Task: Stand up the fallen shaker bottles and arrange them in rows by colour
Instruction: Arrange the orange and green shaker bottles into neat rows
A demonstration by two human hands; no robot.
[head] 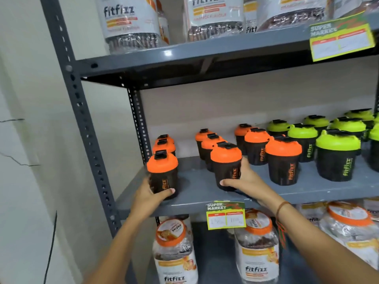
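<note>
Black shaker bottles stand upright on the grey middle shelf [194,193]. Three rows with orange lids run front to back at the left and middle; green-lidded ones [336,156] fill the right. My left hand [150,193] grips the front orange-lidded bottle of the leftmost row [164,171] near the shelf's front edge. My right hand [244,179] is wrapped around the front orange-lidded bottle of the second row [226,162]. Another orange-lidded bottle [283,160] stands to its right. No bottle lies on its side in view.
A slotted grey upright [82,111] frames the shelf's left side, next to a white wall. Large fitfizz jars [174,253] fill the shelf below and the shelf above [131,21]. Yellow price tags [225,216] hang on the shelf edges.
</note>
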